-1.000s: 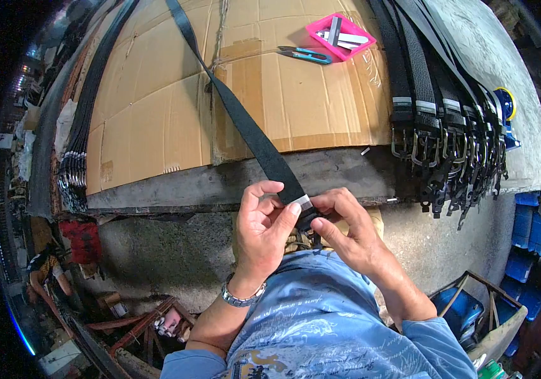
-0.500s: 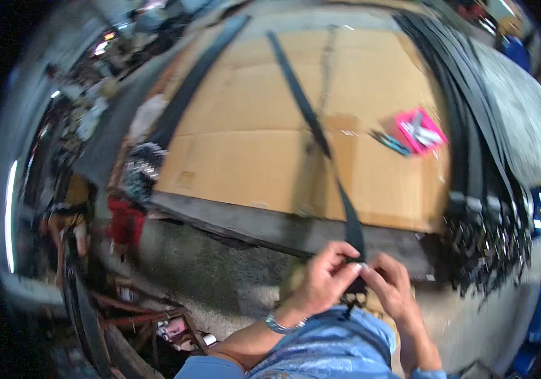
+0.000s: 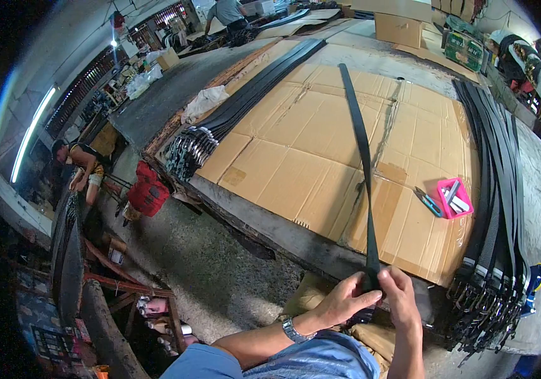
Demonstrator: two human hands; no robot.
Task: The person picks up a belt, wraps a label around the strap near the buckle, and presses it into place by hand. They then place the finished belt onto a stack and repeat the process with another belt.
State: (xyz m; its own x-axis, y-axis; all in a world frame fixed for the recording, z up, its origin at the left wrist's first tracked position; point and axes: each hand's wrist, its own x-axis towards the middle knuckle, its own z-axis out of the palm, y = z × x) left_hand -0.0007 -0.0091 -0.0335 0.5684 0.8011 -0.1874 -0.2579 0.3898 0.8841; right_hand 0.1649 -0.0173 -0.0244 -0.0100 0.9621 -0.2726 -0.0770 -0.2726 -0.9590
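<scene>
A long black belt point(image 3: 360, 139) stretches from the far part of the cardboard down to my hands at the table's near edge. My left hand point(image 3: 345, 302), with a metal watch on its wrist, is closed on the belt's near end, thumb pointing right. Against it, my right hand point(image 3: 400, 295) pinches the same end from the right. My fingers hide the belt's tip, so I cannot make out whether a buckle is there. Right of the belt, a pink tray point(image 3: 457, 215) holds small metal pieces, and teal-handled pliers point(image 3: 430, 203) lie beside it.
Flattened cardboard point(image 3: 276, 167) covers the table. Black belts with buckles are piled along its right point(image 3: 494, 189) and left point(image 3: 251, 88) sides. A blue-and-yellow tape roll point(image 3: 537, 278) lies far right. One person point(image 3: 81, 164) sits at left; another point(image 3: 225, 16) is at the back.
My view has swung left and up, so the table sits lower and further right. Both hands stay at the belt's near end, with the left thumb now lying across it.
</scene>
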